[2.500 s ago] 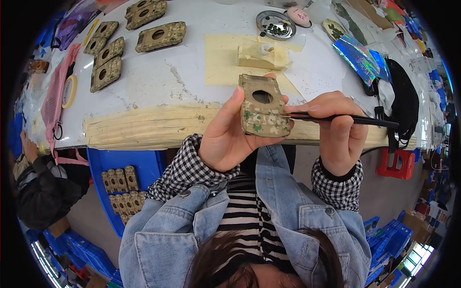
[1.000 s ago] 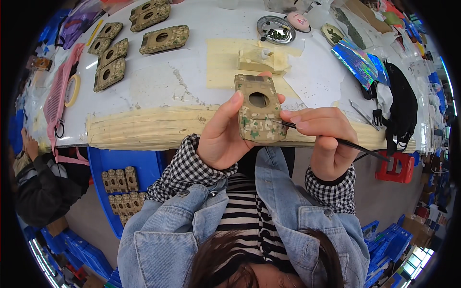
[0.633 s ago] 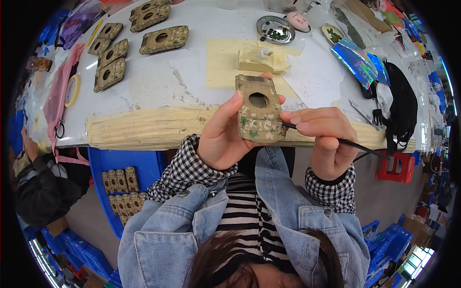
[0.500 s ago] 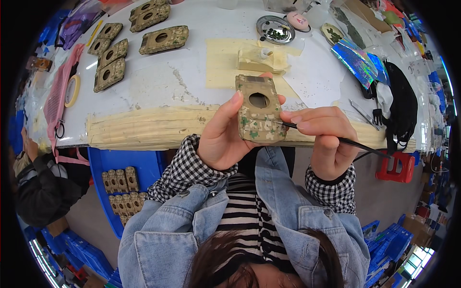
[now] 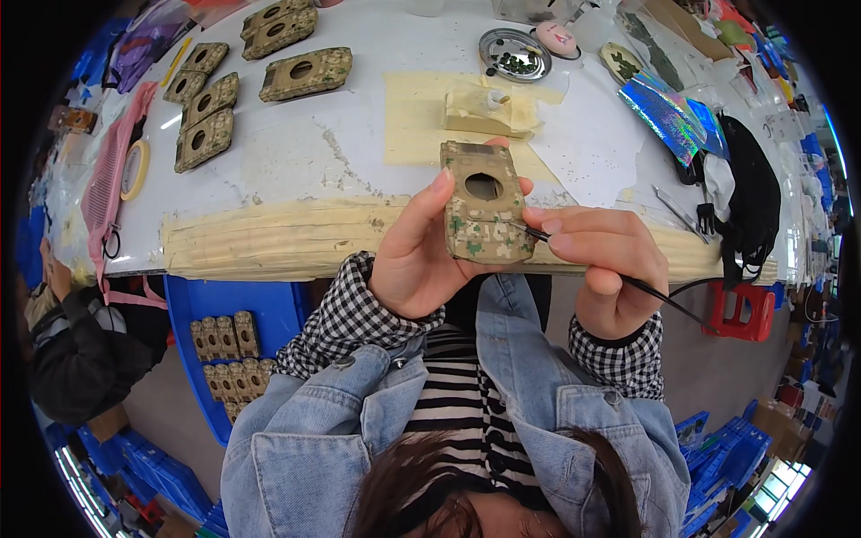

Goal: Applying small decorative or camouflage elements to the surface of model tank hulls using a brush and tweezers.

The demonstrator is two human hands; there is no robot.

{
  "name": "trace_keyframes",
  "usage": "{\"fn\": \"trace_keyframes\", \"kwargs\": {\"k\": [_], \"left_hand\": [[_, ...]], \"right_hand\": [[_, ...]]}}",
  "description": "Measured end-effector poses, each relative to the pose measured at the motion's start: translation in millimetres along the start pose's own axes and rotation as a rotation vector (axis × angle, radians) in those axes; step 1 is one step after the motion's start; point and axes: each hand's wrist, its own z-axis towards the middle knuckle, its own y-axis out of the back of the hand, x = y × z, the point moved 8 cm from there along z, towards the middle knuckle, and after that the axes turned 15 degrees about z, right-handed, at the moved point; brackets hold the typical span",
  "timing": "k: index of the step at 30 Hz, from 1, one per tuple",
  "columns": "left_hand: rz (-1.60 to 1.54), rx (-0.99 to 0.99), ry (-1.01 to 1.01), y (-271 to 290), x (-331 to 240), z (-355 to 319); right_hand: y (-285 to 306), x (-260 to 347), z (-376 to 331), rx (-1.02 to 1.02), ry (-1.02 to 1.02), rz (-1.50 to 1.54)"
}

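My left hand [image 5: 414, 242] is wrapped round a camouflage-patterned shell [image 5: 489, 220], tan with green and brown squares. The shell is roughly rectangular, with a round hole above its middle and a dark rectangle near its far end. It is held above the table's near edge. Between the thumb and fingers of my right hand [image 5: 619, 264] is a slim black pointed tool [image 5: 659, 294], gripped like a pen. Its fine tip meets or nearly meets the shell's face below the hole; exact contact is too small to tell.
Similar shells [image 5: 305, 73] lie at the table's far left. Beyond my hands stands a tape-covered block [image 5: 489, 109]; a round metal dish [image 5: 515, 56] holds small dark pieces. Tweezers [image 5: 680, 213] lie at right. A blue tray [image 5: 193, 305] with more shells sits below left. Another person's sleeve [image 5: 94, 359] shows at left.
My right hand has tilted slightly, and the tool's rear end has swung down and toward me. Its tip has shifted slightly on the shell. My left hand keeps nearly the same place.
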Motion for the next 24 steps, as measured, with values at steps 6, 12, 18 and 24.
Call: {"fn": "trace_keyframes", "kwargs": {"k": [6,12,18,24], "left_hand": [[-0.001,0.014,0.008,0.7,1.1,0.9],[0.003,0.018,0.006,1.0,1.0,0.7],[-0.011,0.009,0.014,2.2,1.9,-0.2],[-0.033,0.024,0.005,3.4,2.8,-0.1]], "right_hand": [[-4.2,5.9,1.4,0.047,0.044,-0.085],[-5.5,7.5,2.5,0.063,0.039,-0.108],[-4.8,5.9,0.9,0.030,0.056,-0.082],[-3.7,3.6,0.3,0.014,0.063,-0.072]]}}
